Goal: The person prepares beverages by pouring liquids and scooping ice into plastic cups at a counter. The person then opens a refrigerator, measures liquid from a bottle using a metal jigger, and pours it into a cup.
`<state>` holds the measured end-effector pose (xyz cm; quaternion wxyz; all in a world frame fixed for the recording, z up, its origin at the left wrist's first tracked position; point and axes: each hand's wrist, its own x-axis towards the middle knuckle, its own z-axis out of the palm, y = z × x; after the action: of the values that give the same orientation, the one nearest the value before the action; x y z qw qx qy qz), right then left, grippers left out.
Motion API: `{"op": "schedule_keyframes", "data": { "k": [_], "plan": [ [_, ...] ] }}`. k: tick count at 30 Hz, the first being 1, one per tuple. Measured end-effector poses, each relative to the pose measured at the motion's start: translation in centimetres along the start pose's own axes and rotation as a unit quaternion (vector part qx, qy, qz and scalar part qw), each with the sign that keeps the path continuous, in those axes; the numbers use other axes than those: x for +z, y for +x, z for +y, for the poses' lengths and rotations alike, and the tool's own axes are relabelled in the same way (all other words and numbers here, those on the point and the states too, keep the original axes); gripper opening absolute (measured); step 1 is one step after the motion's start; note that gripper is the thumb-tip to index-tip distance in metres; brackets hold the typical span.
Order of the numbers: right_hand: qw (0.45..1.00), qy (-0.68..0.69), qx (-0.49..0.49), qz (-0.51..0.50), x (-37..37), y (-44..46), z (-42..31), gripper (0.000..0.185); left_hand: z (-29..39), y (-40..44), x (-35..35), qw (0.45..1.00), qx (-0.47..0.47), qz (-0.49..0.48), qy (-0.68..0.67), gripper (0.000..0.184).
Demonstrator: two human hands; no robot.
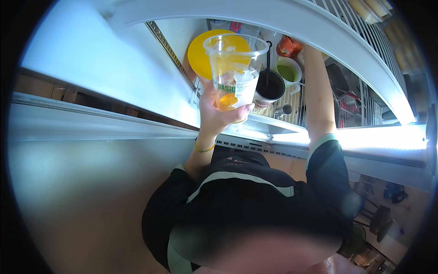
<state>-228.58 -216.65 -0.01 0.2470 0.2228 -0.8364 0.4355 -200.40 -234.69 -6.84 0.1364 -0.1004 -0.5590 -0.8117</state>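
My left hand (218,109) is closed around the lower part of a clear plastic cup (216,57). The cup tilts a little, carries a white printed label (245,89) with green lettering beside it, and shows something yellow-orange near its base. Behind it, partly covered, is a round yellow lid or plate (197,54). My right forearm (320,91) reaches up into the fridge, and the hand itself is hidden behind a white curved edge. Close to that wrist lie an orange-red packet (288,46) and a white container of green contents (287,72).
A dark-filled tub (270,86) with a long black handle standing in it sits right of the cup. A small metal cylinder (284,109) rests on the wire shelf. The white curved edge (292,20) arches overhead. Black trays (338,82) lie at the right.
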Motion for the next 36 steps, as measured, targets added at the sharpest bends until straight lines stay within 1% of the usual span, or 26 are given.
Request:
{"op": "schedule_keyframes", "data": {
  "k": [1,2,5,10,12,13,15,17,18,19,20,21,23,24,25,26,27,29,30,31,33,34,35,36],
  "plan": [
    [1.0,-0.004,0.0,0.001,0.1,0.0,0.1,0.052,0.6,0.1,0.3,0.999,-0.026,-0.026,-0.028,0.063],
    [1.0,-0.006,-0.001,0.005,0.2,-0.1,0.1,0.052,0.9,0.1,0.6,0.999,-0.032,-0.026,-0.015,0.056],
    [1.0,-0.012,0.0,0.014,0.3,0.0,0.4,0.052,1.2,0.2,0.9,0.998,-0.053,-0.04,-0.017,0.055],
    [0.999,-0.019,-0.003,0.04,0.6,-0.5,0.6,0.053,0.9,0.2,1.4,0.997,-0.058,-0.035,-0.026,0.055],
    [0.996,-0.02,-0.026,0.079,0.0,-1.6,-0.1,0.053,0.9,0.1,1.5,0.997,-0.059,-0.037,-0.018,0.055],
    [0.992,-0.011,-0.05,0.114,-0.8,-3.0,-0.7,0.053,0.8,0.2,1.5,0.998,-0.057,-0.041,-0.008,0.056],
    [0.977,0.005,-0.105,0.185,-3.1,-8.5,-3.2,0.053,0.8,0.3,1.6,0.997,-0.059,-0.048,0.0,0.056],
    [0.947,-0.034,-0.177,0.264,-5.6,-16.2,-5.5,0.053,0.9,0.5,2.1,0.996,-0.067,-0.058,-0.01,0.057],
    [0.916,-0.089,-0.228,0.318,-7.0,-20.2,-6.1,0.053,0.9,0.6,2.4,0.996,-0.063,-0.058,-0.012,0.057],
    [0.864,-0.177,-0.275,0.383,-8.5,-24.3,-6.5,0.053,0.8,0.7,2.8,0.996,-0.06,-0.059,-0.014,0.056],
    [0.816,-0.254,-0.28,0.437,-10.1,-27.7,-7.0,0.053,0.8,0.9,3.2,0.996,-0.056,-0.062,-0.015,0.056],
    [0.796,-0.312,-0.24,0.459,-11.9,-30.5,-7.4,0.053,0.9,1.2,3.6,0.995,-0.058,-0.073,-0.023,0.056],
    [0.826,-0.372,-0.062,0.42,-15.7,-34.7,-7.1,0.059,1.0,1.2,4.8,0.992,-0.069,-0.101,-0.039,0.057],
    [0.842,-0.375,0.088,0.377,-16.7,-36.7,-7.1,0.063,0.7,1.0,5.2,0.986,-0.106,-0.121,-0.051,0.057],
    [0.837,-0.366,0.238,0.33,-17.7,-38.8,-6.7,0.066,0.2,0.9,5.8,0.984,-0.115,-0.13,-0.048,0.058],
    [0.885,-0.152,0.263,0.353,-17.7,-41.1,-4.0,0.067,-0.1,0.4,6.4,0.981,-0.124,-0.14,-0.045,0.058],
    [0.89,0.07,0.267,0.363,-17.6,-42.3,-1.1,0.069,-0.4,-0.2,7.1,0.979,-0.13,-0.149,-0.042,0.058],
    [0.887,0.09,0.219,0.397,-16.2,-42.7,-0.8,0.053,-0.4,-1.9,8.2,0.979,-0.14,-0.142,-0.028,0.062],
    [0.892,0.006,0.31,0.329,-17.1,-43.0,-1.3,0.046,-0.6,-2.8,8.5,0.98,-0.139,-0.144,-0.009,0.063],
    [0.878,-0.076,0.397,0.254,-18.3,-43.5,-1.8,0.04,-0.8,-3.8,8.8,0.98,-0.138,-0.144,0.011,0.064],
    [0.908,-0.008,0.338,0.247,-19.0,-44.7,-0.1,0.036,0.4,-6.3,10.6,0.982,-0.146,-0.113,0.033,0.064],
    [0.905,-0.014,0.356,0.234,-19.4,-46.3,-0.3,0.035,0.3,-7.5,11.0,0.985,-0.126,-0.107,0.045,0.065],
    [0.902,-0.022,0.371,0.219,-19.9,-47.0,-0.9,0.034,0.7,-8.6,11.4,0.983,-0.137,-0.114,0.044,0.069],
    [0.901,-0.029,0.382,0.202,-20.7,-47.6,-1.1,0.034,0.7,-10.0,12.0,0.988,-0.107,-0.11,0.025,0.073]
  ]
}}
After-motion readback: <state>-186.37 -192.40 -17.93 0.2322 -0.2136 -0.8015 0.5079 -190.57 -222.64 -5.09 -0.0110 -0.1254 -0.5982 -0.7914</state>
